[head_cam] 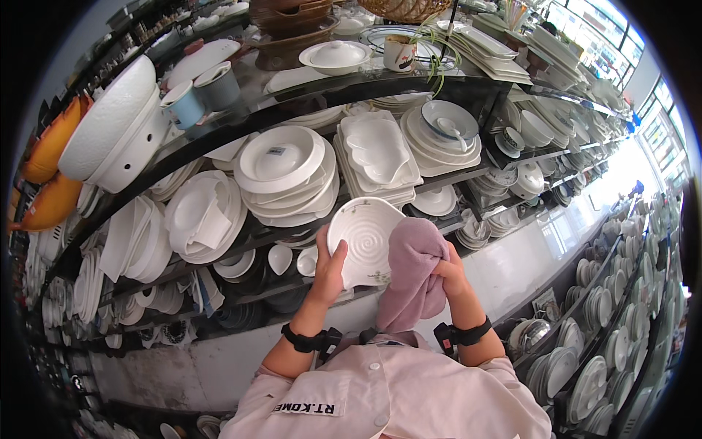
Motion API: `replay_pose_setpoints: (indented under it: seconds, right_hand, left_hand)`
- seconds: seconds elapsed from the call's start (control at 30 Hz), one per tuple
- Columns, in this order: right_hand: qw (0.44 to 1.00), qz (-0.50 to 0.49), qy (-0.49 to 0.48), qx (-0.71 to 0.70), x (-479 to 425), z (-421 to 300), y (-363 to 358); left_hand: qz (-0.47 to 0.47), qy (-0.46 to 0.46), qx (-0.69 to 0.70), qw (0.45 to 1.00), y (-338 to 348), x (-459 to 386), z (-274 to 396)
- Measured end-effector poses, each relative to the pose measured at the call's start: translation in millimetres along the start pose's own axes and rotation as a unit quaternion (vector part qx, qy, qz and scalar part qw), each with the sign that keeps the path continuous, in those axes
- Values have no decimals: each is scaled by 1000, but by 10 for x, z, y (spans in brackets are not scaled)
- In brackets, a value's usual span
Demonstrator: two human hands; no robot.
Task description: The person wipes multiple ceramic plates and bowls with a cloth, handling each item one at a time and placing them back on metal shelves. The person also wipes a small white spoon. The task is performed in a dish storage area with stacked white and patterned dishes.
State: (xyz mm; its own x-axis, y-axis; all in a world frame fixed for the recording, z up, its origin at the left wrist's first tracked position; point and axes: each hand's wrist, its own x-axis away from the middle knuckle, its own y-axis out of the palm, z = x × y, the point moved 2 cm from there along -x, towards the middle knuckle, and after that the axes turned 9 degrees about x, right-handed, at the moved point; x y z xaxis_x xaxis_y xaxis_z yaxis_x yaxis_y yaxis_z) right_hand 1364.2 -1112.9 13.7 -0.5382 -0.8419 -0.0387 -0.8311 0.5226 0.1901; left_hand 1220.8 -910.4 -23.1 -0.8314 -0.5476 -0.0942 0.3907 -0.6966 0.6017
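Note:
A white ceramic bowl with a spiral-ridged inside and small green motifs at its rim [364, 241] is held up before my chest. My left hand [330, 269] grips its left edge, thumb on the inner side. A mauve cloth [414, 269] hangs from my right hand [452, 271], whose fingers are closed on it. The cloth's upper part lies over the bowl's right edge and hides it. Just beyond the bowl, a stack of white rectangular dishes [378, 153] stands on the shelf, with a stack of round white plates [285, 164] to its left.
Dark shelving [307, 90] crowded with white tableware curves across the front. On its top stand a lidded white dish [335, 56], a small potted plant [399, 54] and a large white textured bowl [112, 120]. More plate racks [589, 351] line the right, beyond a pale floor [504, 274].

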Motion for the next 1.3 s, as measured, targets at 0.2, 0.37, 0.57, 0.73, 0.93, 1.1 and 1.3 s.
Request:
replay_pose_setpoints:
  seconds: [0.2, 0.37, 0.57, 0.73, 0.93, 1.1, 1.3]
  right_hand:
    - [994, 94, -21, -53, -324, -66, -375]
    - [991, 110, -1, -77, -743, -91, -746]
    - [996, 55, -5, -64, -1322, -176, -1136]
    - [997, -1, -1, -78, -1767, -104, -1389]
    - [998, -32, 15, -60, -2135, 27, -1547]
    - [996, -48, 40, -61, -2347, 85, -1653]
    - [994, -66, 60, -64, -2514, 126, -1704]
  left_hand:
    - [-1, 47, -98, 994, 106, -569, -270]
    - [43, 139, -185, 972, 234, -1100, -420]
    - [81, 127, -211, 966, 242, -1637, -565]
    - [105, 149, -317, 931, 197, -1957, -654]
    - [124, 133, -366, 913, 72, -2256, -750]
    - [137, 113, -423, 889, 33, -2440, -699]
    - [151, 99, -463, 868, 210, -2507, -602]
